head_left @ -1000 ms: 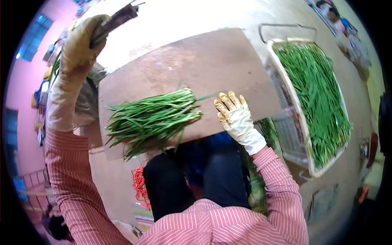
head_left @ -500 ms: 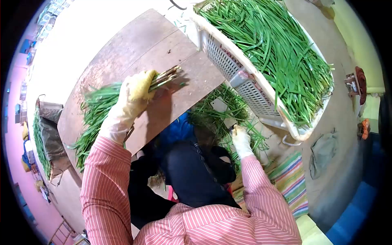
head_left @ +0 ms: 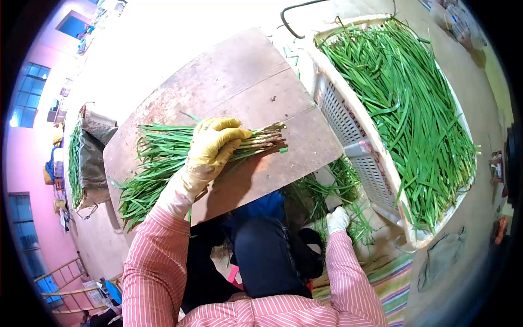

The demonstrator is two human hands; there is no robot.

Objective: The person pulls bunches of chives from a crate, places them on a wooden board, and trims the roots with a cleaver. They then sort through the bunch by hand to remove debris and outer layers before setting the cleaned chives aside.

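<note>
My left hand [head_left: 215,144], in a yellowed glove, is closed round a bunch of garlic chives [head_left: 163,144] over the brown wooden board [head_left: 239,60]. The pale cut stems point right past my fingers, and the green leaves fan out to the left across the board. Low beside my right knee is my right hand [head_left: 338,220], in a whitish glove. Its fingers look curled, with a small dark thing at their tips that I cannot make out. Loose green leaves [head_left: 359,223] lie around that hand on the floor.
A white plastic crate [head_left: 340,117] heaped with long chives [head_left: 403,109] stands right of the board. A striped mat [head_left: 395,286] lies at lower right. Far left, more greens [head_left: 75,163] rest against a grey cloth-covered bundle [head_left: 93,163].
The view has turned, so the board and crate appear farther right and lower. My left hand still grips the chives, whose stems now point more level. My right hand stays low by the floor.
</note>
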